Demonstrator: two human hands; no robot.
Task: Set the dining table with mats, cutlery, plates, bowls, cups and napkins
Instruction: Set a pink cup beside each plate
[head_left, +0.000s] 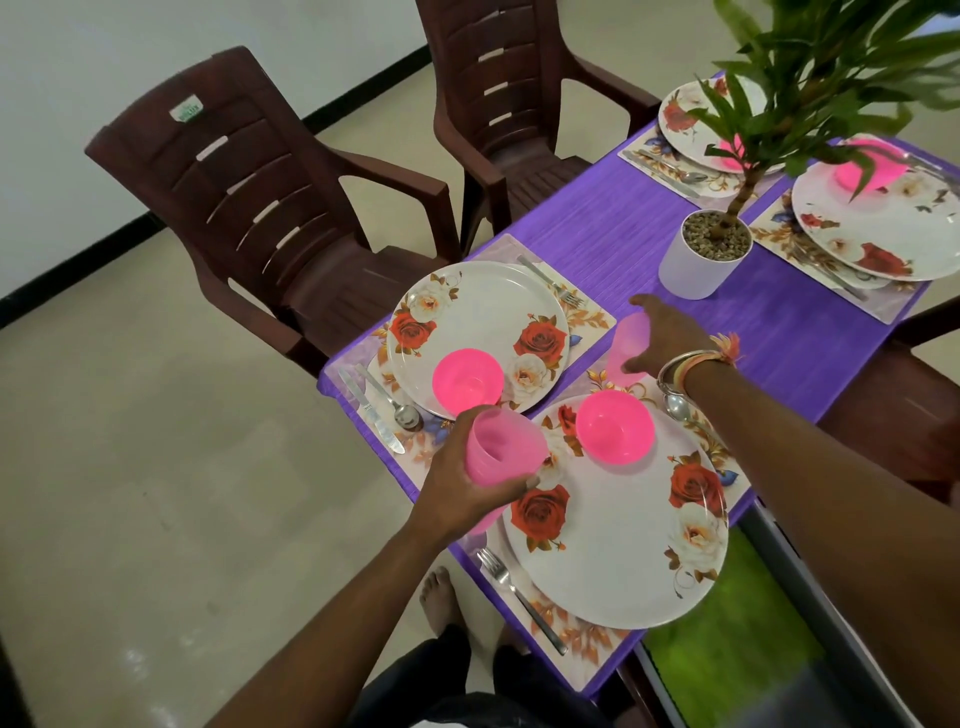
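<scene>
Clock: 12 o'clock is straight away from the person, 6 o'clock is at their feet.
Mats: four are down on the table (597, 218); the left mat (589, 317) shows best.
Plates: four are down, one per mat. The near plate (623, 561) is at 6, the left plate (478, 312) at 10, and the far-left plate (685, 119) and far-right plate (883, 234) are at 1 to 2, past the plant (701, 254).
Bowls: all are done. The near bowl (615, 426) and left bowl (467, 382) sit on their plates. The far bowls (865, 166) are partly behind leaves.
Cutlery: a knife (371, 410) and spoon (400, 410) lie at 8 of the left plate, and a fork (519, 597) at 8 of the near plate. More pieces lie at the other places.
Napkins: none seen.
Cups: in progress, with none seen standing free.
Left hand (457, 483): its fingers wrap round the left cup (498, 452), held above the gap between the two near plates. I cannot tell whether more cups are nested under it.
Right hand (670, 332): it is clamped from above on the right cup (628, 338), which is at 12 of the near plate and 4 of the left plate. I cannot tell whether the cup touches the table.
Left cup axis: roughly upright, mouth up and tipped slightly toward 12.
Right cup axis: it runs about 12 to 6 in this view. The cup is blurred, so I cannot tell the mouth end.
Progress (judgement): well past half, with the cups for four places and all the napkins left.
</scene>
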